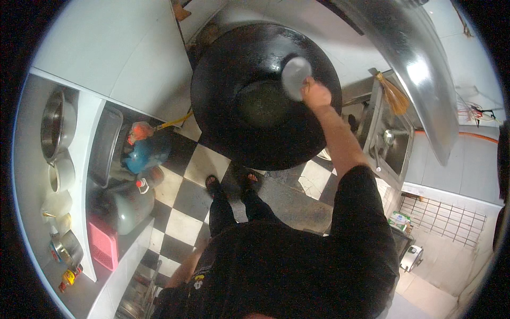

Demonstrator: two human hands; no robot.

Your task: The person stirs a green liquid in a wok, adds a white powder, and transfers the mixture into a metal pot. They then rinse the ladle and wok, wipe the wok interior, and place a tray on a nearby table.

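Note:
My right hand (316,94) grips the edge of a pale round disc-like object (295,76), blurred and too indistinct to name more closely. It is over the right inner wall of a large black wok (223,75); whether it touches the wall I cannot tell. The wok's inside is dark and shiny, and its bottom (263,103) has a dull yellowish-green look, perhaps shallow liquid. My left forearm shows at the lower left beside my dark shirt, but the left hand itself is hidden behind my body.
A metal sink or basin (394,147) at right holds a ladle (388,136); a straw brush (392,95) lies at its edge. A curved metal sheet (422,71) overhangs the upper right. Pots (59,127), a blue bag (147,154) and a pink basket (104,243) are at left.

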